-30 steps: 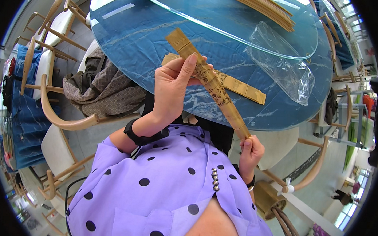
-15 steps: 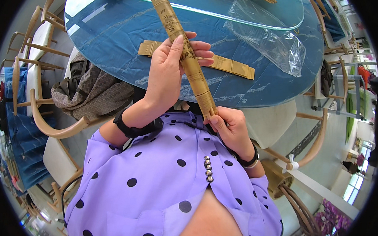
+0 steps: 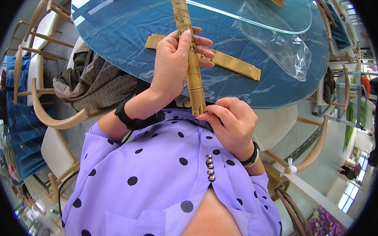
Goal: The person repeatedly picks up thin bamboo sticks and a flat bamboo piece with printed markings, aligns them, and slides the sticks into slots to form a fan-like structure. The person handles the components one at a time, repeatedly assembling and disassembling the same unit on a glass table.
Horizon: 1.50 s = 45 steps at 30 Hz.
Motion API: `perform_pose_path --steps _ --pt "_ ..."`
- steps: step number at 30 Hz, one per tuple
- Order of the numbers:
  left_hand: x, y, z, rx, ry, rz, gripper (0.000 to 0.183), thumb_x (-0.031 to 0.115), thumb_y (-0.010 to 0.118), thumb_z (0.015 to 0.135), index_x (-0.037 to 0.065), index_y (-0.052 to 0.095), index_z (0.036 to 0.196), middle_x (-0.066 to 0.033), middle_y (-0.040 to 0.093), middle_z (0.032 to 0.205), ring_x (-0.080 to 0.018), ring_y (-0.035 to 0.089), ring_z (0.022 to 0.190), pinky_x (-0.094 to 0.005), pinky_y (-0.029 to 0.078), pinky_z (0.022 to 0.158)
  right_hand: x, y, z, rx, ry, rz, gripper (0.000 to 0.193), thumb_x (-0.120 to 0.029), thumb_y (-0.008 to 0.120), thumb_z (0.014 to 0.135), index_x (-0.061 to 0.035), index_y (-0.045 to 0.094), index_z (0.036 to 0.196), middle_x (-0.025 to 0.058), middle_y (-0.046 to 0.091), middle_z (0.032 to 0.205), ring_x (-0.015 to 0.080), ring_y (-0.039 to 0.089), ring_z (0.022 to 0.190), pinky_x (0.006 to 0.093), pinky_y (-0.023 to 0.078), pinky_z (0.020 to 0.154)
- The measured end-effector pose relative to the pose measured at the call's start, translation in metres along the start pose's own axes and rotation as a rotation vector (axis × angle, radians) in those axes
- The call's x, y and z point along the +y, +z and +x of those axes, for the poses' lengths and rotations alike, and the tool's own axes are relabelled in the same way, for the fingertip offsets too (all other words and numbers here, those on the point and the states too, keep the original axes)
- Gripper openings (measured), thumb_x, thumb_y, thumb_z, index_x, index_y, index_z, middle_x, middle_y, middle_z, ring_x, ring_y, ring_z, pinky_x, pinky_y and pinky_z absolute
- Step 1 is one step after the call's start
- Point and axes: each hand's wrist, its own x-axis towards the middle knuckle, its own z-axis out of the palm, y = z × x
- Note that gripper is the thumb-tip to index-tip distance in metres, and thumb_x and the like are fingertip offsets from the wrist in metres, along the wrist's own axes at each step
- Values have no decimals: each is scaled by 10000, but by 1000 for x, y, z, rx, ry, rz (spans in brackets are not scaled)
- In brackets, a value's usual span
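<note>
A: Where do we have the gold strip (image 3: 194,74), and how is each hand set?

B: We have it raised above the near edge of the table (image 3: 278,92), its lower end toward our body. Our left hand (image 3: 171,62) grasps it along its length, thumb on the near face, fingers spread behind. Our right hand (image 3: 234,122) pinches at the lower end; how firmly, we cannot tell.

A: Which faults should we guard against?

B: We rate creasing or tearing as most likely: the strip looks thin, and a hard pull would load its lower edge. If our left thumb eases, the strip could pivot or slip, since the spread fingers appear to give little support.

A: What obstructs us?

B: Flat gold pieces (image 3: 235,64) lie on the table beyond the left hand, which partly hides them; a low sweep could disturb them. Farther right, a clear plastic bag (image 3: 284,50) crosses the line of the glass turntable (image 3: 227,15). At our left, draped patterned fabric (image 3: 95,82) crowds a chair (image 3: 56,122).
</note>
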Motion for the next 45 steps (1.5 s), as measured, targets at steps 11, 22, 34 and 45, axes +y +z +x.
perform_pose_path --steps 11,22,34,45 --pt "-8 2 2 -9 -9 15 348 237 428 1099 -39 573 1254 -149 705 1009 -116 690 746 -221 571 522 -5 14 3 12 23 17 231 -147 854 678 -72 690 822 38 662 799 209 650 690 324 477 594" --pt "-6 2 1 -13 -88 47 355 222 427 1096 -63 559 1261 -172 705 1058 -129 703 787 -238 597 560 -3 21 0 12 -109 -83 216 -172 792 749 -73 674 902 33 649 855 189 637 718 322 456 675" --pt "22 -4 7 -87 11 31 360 240 447 1098 -22 552 1322 -83 674 942 -65 594 649 -200 485 452 -7 -27 14 -134 326 627 358 -172 818 801 -48 705 1118 99 675 1046 216 653 838 331 535 746" --pt "172 -98 214 155 820 1367 369 308 550 1045 11 673 1227 -147 704 987 -221 682 775 -340 568 668 17 4 -19 -641 -48 152 81 -102 642 822 -49 587 796 87 559 795 257 610 760 378 506 665"
